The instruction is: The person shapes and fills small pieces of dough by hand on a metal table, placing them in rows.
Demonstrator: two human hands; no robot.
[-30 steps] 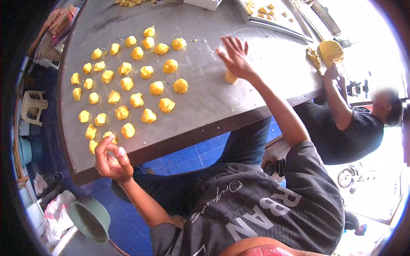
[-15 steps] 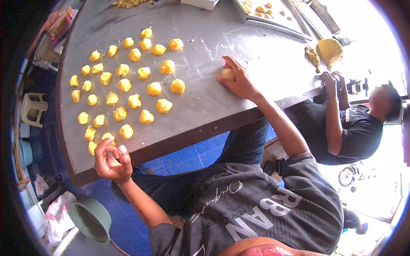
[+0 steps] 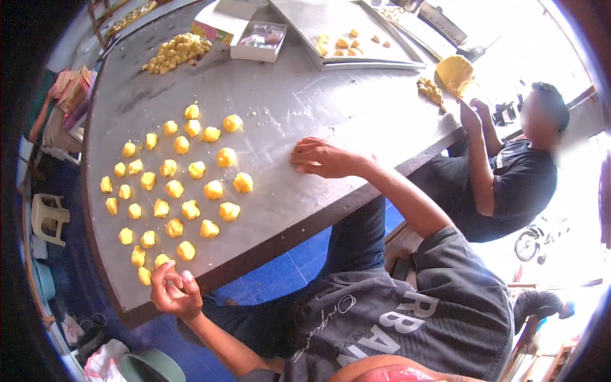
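Observation:
Lumpy yellow dough balls (image 3: 214, 189) lie in loose rows on the grey table (image 3: 273, 210). My right hand (image 3: 324, 158) is cupped low over the tabletop, to the right of the rows. Its fingers curl round a dough ball that it now hides; the earlier frame shows the ball under the palm. At the table's near left edge is my left hand (image 3: 175, 291), palm up, fingers half bent and thumb apart, with nothing visible in it. Its fingertips overlap the view of a dough ball (image 3: 161, 260) at the near end of the rows.
A heap of small pale yellow pieces (image 3: 177, 53) lies far left, beside a white box (image 3: 258, 42). A metal tray (image 3: 372, 65) holds cut pieces. At the right, a seated person (image 3: 509, 172) handles dough near a big yellow lump (image 3: 455, 75). A green basin (image 3: 153, 366) stands lower left.
The view has shifted, bringing the far heap and box into fuller sight. My right hand has turned and now covers its dough ball. My left hand keeps nearly the same pose.

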